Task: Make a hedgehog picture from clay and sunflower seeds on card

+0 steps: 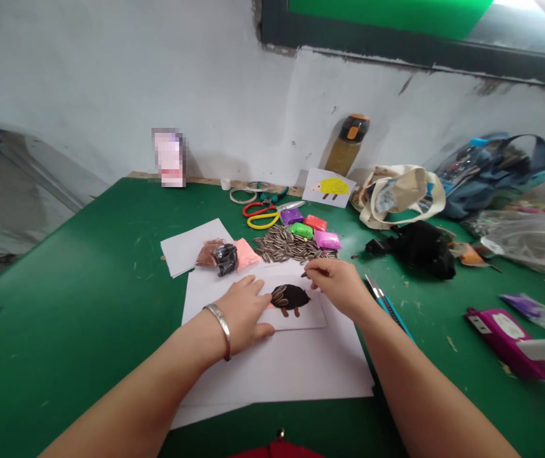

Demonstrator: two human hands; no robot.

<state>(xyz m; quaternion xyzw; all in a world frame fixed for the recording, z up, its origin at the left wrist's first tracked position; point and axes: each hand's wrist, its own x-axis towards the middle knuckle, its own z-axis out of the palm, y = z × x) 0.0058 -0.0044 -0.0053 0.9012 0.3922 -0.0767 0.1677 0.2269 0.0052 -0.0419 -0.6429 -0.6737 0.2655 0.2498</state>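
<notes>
Rests the left hand point(240, 313), spread, on the left part of a small white card point(309, 320). Shows on this card a black shape point(297, 296), with striped seeds point(279, 296) at its left end. Has behind it a heap of seeds point(284, 247). Pinches with the right hand point(333, 284) a small dark piece point(304, 275), near the shape's right end.

We note a smooth green tabletop point(62, 305) with a faint sheen, and matt white paper sheets point(301, 372). We find the black oval point(297, 296) matt, the bangle point(220, 326) bright polished metal, and the purple packet point(292, 217) wrapped in glossy film. The scissors point(279, 208) show metal blades. We record the cream bag point(374, 216) as matt cloth and the clear bag point(530, 242) as wrinkled plastic.
</notes>
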